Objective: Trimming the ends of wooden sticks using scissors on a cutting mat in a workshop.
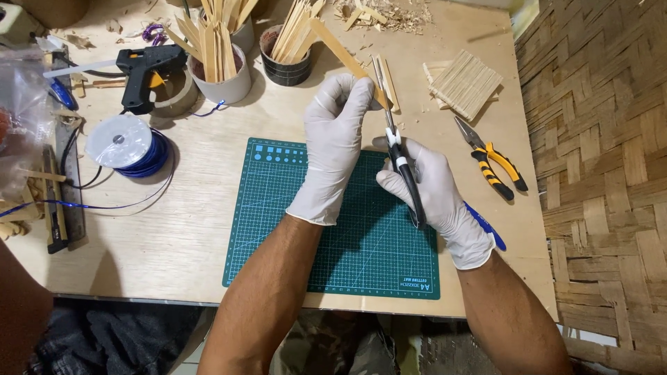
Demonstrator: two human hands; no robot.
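- Glue gun [142,69] lies far left on my table [187,229], beside cups of sticks [217,66].
- My left hand [332,149], in a white glove, pinches a flat wooden stick [340,48] above the green mat [278,208].
- My right hand [434,198] grips black scissors [401,163], fingers curled tight around the handles, blades at the stick.
- Yellow pliers [492,158] lie to the right.

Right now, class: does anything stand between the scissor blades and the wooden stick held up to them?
Nothing visible does. The left hand holds the wooden stick right at the blades of the scissors, gripped by the right hand.
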